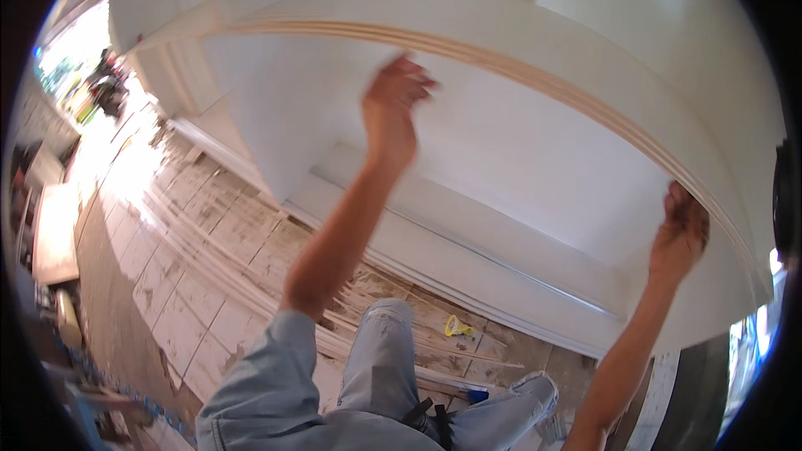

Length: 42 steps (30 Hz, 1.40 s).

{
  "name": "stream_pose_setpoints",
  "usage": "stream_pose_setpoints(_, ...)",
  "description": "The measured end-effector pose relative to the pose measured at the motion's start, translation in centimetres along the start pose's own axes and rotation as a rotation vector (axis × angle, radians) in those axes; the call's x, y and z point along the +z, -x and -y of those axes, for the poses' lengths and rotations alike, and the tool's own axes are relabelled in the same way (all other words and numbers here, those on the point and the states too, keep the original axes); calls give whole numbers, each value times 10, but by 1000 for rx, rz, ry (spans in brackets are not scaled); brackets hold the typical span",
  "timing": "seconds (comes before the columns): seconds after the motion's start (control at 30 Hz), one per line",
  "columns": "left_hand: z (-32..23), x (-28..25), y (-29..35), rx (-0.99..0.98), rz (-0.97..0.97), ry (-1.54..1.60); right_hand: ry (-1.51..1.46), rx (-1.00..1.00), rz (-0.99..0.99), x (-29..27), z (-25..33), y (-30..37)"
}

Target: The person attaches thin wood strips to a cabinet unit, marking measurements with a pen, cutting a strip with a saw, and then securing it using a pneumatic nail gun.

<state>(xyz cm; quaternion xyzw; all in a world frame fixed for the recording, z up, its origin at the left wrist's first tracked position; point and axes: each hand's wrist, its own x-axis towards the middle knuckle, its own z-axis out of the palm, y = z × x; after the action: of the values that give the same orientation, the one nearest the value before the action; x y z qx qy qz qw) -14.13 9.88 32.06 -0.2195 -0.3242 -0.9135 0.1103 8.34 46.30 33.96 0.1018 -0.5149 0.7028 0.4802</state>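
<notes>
Pale wood edging, along the upper front of a white cabinet; left hand near it, blurred, fingers loosely curled, hold indeterminable; right hand at its right end, fingers bent upward, grip unclear; tiled floor below, bearing a small yellow object.

- A white cabinet is facing both hands, its hollow front gaping open; its pale back wall is spreading behind the left hand and across toward the right hand.
- A light wooden strip, grooved lengthwise, is running along the cabinet's upper front edge, passing just above the blurred left hand and meeting the right hand's fingertips near its far end.
</notes>
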Motion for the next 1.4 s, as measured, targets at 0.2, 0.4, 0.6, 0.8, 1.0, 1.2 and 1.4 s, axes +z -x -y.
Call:
stream_pose_setpoints(0.2, 46, 163, 123, -269, 338, -68, 337, -15, -44, 54, -9, 7)
stream_pose_setpoints(0.4, 96, 224, 151, -126, 125, -9, -24, 44, -93, 53, -1, 5)
stream_pose_setpoints(0.6, 90, 236, 159, -99, 25, -98, -72, 26, -73, 58, 7, 9)
stream_pose_setpoints(0.8, 90, 234, 150, -179, -23, -96, -8, 13, -133, 58, 20, 6)
stream_pose_setpoints(1.0, 82, 204, 127, -248, 50, -71, -111, 56, -48, 60, 18, 2)
stream_pose_setpoints(1.2, 84, 220, 132, -212, 5, -116, -222, 145, -1, 40, 31, -3)
stream_pose_setpoints(1.4, 78, 209, 124, -192, -5, -134, -67, 202, -124, -55, 58, -10)
